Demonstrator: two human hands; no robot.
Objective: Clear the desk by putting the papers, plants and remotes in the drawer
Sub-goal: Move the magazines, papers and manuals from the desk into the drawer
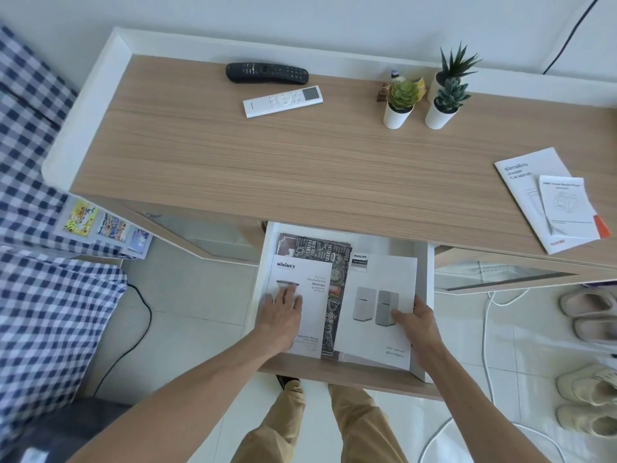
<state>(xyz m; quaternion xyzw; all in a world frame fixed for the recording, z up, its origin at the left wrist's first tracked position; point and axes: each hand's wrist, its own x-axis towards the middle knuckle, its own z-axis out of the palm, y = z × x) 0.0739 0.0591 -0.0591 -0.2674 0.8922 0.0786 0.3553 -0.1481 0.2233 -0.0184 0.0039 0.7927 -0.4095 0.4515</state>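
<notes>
Head view: left hand point(283, 309), fingers straight, presses flat Minimex manual point(300, 274); right hand point(417, 324), fingers curled, pinches white Philips manual point(374, 339).

White wall point(300, 15), glossy pale floor tiles point(187, 295), wood-grain desk point(267, 155), blue-checked bedding point(33, 162) at left.

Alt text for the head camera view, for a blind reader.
Two hands handle manuals in an open drawer under a wooden desk: the left hand rests flat on a Minimex manual, the right hand grips the edge of a Philips manual. On the desk lie a black remote, a white remote, three potted plants and two booklets.
</notes>
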